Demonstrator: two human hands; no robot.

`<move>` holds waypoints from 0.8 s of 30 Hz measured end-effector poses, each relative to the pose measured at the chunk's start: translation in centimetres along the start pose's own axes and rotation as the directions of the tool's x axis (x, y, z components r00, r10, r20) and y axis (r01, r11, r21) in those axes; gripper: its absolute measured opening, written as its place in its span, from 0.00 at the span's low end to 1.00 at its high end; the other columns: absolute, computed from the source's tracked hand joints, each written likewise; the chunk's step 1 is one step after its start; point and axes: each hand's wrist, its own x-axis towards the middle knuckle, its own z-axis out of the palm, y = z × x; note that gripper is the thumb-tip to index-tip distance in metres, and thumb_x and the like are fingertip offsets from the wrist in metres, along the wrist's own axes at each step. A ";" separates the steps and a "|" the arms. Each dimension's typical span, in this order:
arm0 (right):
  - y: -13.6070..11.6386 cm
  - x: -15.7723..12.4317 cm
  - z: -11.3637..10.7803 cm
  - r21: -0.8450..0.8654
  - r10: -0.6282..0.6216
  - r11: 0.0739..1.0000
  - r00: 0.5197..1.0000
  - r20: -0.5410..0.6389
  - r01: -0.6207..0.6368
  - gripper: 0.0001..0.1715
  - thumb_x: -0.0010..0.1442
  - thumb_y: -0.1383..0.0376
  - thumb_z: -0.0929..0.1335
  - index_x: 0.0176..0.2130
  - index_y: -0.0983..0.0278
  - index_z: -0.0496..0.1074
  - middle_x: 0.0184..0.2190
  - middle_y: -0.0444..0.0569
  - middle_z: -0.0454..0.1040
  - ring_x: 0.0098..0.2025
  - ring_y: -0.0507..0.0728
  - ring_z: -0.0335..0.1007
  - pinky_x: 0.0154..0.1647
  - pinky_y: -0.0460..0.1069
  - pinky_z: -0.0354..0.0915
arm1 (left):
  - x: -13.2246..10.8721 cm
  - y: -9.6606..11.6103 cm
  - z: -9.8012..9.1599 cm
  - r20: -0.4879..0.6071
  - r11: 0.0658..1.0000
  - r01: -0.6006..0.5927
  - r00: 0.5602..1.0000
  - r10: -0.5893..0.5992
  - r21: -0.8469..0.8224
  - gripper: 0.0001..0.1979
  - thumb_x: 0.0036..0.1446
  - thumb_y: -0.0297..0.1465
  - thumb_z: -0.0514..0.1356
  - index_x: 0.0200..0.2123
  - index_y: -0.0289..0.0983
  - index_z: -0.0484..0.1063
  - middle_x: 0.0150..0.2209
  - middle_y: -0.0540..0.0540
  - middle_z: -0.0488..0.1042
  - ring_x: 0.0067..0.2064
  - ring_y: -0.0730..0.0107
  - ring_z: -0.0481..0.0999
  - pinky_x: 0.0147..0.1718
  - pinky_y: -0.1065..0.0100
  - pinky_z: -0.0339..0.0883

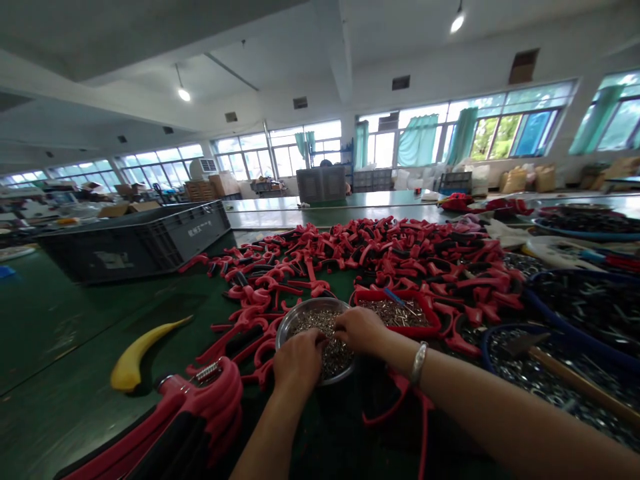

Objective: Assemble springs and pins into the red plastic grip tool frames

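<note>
A round metal bowl (284, 328) of small metal parts (336, 357), perhaps rivets or screws, stands in front of me. Over its near left side is my left hand (299, 357), fingers curled together at the parts. My right hand (364, 328), with a silvery bracelet (419, 362) on its wrist, reaches in from the right with its fingertips pinched close to the left ones. Whatever either hand pinches is too small or hidden to name. Directly behind the right hand sits a red tray (429, 323) of longer metal pins, with a blue-handled tool (395, 297) lying in it.
Red and black plastic clamp parts (390, 247) are heaped beyond the bowl. Assembled-looking ones (200, 407) with a spring lie near left, beside a banana (134, 357). A grey crate (135, 243) stands far left. Blue basins (493, 363) of metal parts, one with a hammer (575, 380), fill the right.
</note>
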 end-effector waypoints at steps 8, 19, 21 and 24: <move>1.9 0.0 2.0 0.218 -0.066 0.972 0.990 -0.124 0.092 0.10 0.59 0.62 0.64 0.37 0.65 0.71 0.38 0.47 0.72 0.42 0.55 0.68 0.44 0.56 0.63 | 0.3 0.0 0.5 0.001 1.000 0.004 1.000 -0.004 -0.028 0.09 0.54 0.35 0.54 0.36 0.47 0.73 0.39 0.52 0.76 0.41 0.63 0.73 0.34 0.68 0.61; 2.1 -0.6 1.9 0.532 0.065 0.842 0.961 -0.269 0.092 0.05 0.46 0.71 0.69 0.29 0.65 0.75 0.27 0.46 0.76 0.32 0.55 0.71 0.37 0.50 0.64 | 0.4 0.0 0.7 0.032 1.000 0.001 0.999 0.000 -0.027 0.08 0.54 0.36 0.55 0.34 0.45 0.73 0.37 0.50 0.76 0.40 0.63 0.73 0.32 0.68 0.61; 2.4 -0.8 1.7 0.612 0.088 0.785 0.961 -0.261 0.095 0.04 0.44 0.70 0.70 0.26 0.65 0.75 0.23 0.45 0.76 0.28 0.54 0.71 0.32 0.48 0.65 | 0.3 0.0 0.6 0.027 0.999 -0.002 1.000 0.003 -0.033 0.08 0.54 0.36 0.55 0.35 0.45 0.73 0.37 0.50 0.76 0.40 0.64 0.73 0.32 0.68 0.61; 3.5 -2.0 1.6 0.728 0.115 0.679 0.965 -0.237 0.097 0.05 0.43 0.67 0.70 0.26 0.66 0.74 0.23 0.44 0.76 0.27 0.53 0.71 0.29 0.45 0.65 | 0.2 0.0 0.4 0.006 0.996 -0.038 0.999 0.039 -0.075 0.08 0.55 0.35 0.54 0.35 0.45 0.73 0.37 0.50 0.76 0.39 0.65 0.74 0.34 0.68 0.61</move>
